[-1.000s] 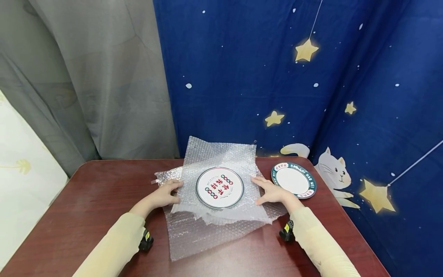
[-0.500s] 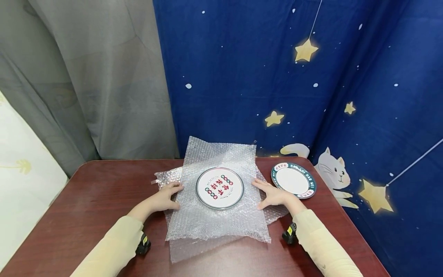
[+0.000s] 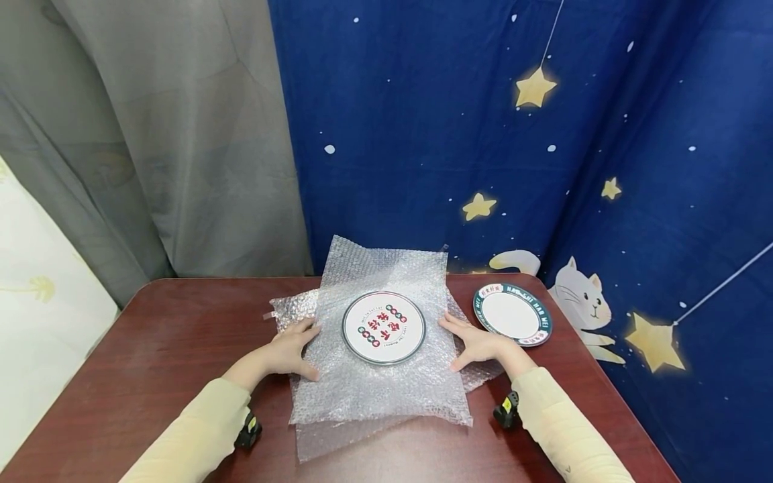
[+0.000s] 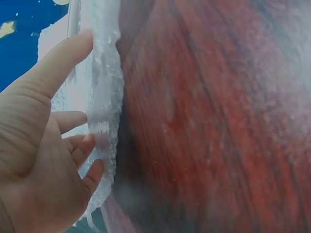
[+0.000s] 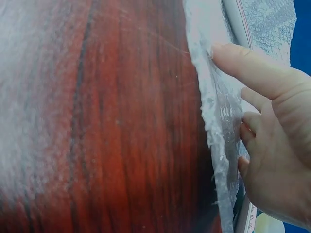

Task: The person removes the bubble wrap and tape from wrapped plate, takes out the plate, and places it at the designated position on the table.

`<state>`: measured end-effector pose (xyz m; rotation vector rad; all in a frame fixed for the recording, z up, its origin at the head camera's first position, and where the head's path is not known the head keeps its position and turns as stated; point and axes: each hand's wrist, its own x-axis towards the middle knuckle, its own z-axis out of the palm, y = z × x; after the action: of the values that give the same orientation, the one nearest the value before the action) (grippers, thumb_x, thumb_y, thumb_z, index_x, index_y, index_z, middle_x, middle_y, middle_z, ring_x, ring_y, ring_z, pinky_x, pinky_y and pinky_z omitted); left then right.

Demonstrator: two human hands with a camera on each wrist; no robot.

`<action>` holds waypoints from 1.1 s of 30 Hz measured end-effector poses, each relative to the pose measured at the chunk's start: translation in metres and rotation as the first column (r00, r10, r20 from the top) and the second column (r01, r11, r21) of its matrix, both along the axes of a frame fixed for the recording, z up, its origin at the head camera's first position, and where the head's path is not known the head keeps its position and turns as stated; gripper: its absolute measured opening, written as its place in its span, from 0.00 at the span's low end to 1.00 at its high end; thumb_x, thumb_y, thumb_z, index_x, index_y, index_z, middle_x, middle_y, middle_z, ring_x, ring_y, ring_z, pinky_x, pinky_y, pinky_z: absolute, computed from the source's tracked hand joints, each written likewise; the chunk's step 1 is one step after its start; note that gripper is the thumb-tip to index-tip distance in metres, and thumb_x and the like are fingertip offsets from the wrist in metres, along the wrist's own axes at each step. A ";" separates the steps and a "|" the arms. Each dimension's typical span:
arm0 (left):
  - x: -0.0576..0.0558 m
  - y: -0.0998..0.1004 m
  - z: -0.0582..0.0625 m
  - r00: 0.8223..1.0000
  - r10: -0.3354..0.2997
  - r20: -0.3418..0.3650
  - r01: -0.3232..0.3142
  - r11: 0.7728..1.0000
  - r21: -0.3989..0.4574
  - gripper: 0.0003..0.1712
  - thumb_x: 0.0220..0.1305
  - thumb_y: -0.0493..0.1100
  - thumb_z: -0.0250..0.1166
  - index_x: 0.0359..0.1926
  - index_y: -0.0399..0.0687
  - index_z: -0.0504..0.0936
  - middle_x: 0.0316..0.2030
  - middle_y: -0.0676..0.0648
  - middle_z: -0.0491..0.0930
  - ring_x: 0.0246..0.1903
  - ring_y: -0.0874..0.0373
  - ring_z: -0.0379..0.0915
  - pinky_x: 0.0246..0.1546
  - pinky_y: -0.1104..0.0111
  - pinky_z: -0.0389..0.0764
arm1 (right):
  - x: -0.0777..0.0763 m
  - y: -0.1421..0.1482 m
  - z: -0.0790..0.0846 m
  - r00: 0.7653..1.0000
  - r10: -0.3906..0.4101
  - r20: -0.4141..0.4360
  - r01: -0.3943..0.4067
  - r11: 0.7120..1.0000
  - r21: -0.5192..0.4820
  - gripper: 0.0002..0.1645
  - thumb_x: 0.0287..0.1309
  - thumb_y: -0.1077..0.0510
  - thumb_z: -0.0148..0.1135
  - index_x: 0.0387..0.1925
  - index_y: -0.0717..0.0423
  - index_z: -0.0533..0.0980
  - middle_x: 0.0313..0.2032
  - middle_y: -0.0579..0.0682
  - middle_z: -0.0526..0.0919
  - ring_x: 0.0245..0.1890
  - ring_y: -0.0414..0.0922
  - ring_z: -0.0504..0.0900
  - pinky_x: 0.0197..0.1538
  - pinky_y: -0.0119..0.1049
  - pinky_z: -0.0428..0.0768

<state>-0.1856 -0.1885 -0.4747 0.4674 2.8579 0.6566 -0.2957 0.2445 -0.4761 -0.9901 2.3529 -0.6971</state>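
Observation:
A round plate (image 3: 384,328) with red lettering at its middle lies on a sheet of bubble wrap (image 3: 380,396). Another bubble wrap sheet (image 3: 323,439) shows beneath, turned at an angle. My left hand (image 3: 286,352) rests along the top sheet's left edge, fingers spread and thumb over the wrap. On the opposite edge my right hand (image 3: 480,343) touches the wrap, its fingers relaxed and apart. Both wrist views show the left hand's thumb (image 4: 68,58) and the right hand's thumb (image 5: 248,68) extended by the sheet's edge, fingers loosely bent beside it.
A second plate (image 3: 513,314), white with a green lettered rim, lies to the right of my right hand. The dark red wooden table (image 3: 181,362) ends at a blue starry curtain (image 3: 410,134) and a grey curtain (image 3: 199,168) behind it.
The top sheet's near edge has come down flat toward me, covering more of the lower sheet. My left thumb has shifted inward over the wrap; the plates have stayed put.

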 end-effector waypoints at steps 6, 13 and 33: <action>0.002 0.004 0.002 1.000 0.004 0.019 -0.004 0.999 -0.032 0.63 0.37 0.60 0.78 0.68 0.31 0.61 0.70 0.29 0.47 0.68 0.31 0.43 0.61 0.38 0.49 | -0.001 -0.001 0.000 1.000 0.000 0.003 0.000 1.000 0.016 0.66 0.41 0.46 0.77 0.75 0.57 0.48 0.74 0.61 0.38 0.72 0.60 0.38 0.66 0.62 0.46; 0.002 0.003 0.006 0.999 0.000 0.049 0.001 1.000 -0.023 0.63 0.39 0.59 0.79 0.70 0.32 0.59 0.72 0.32 0.42 0.68 0.30 0.40 0.61 0.37 0.48 | -0.002 -0.001 0.000 1.000 -0.004 0.026 0.004 1.000 0.022 0.65 0.42 0.48 0.77 0.75 0.56 0.48 0.74 0.61 0.38 0.72 0.59 0.38 0.66 0.61 0.46; 0.006 0.010 0.015 0.992 0.013 0.122 -0.007 0.999 -0.052 0.59 0.41 0.57 0.78 0.71 0.40 0.60 0.72 0.35 0.46 0.69 0.33 0.39 0.61 0.37 0.46 | 0.026 -0.022 0.022 0.987 -0.075 -0.144 0.099 0.981 0.169 0.51 0.46 0.58 0.75 0.69 0.64 0.59 0.70 0.66 0.53 0.70 0.61 0.51 0.66 0.55 0.55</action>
<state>-0.1797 -0.1790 -0.4599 0.3913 2.7560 0.5898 -0.2701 0.2227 -0.4537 -0.8872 2.5399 -0.4550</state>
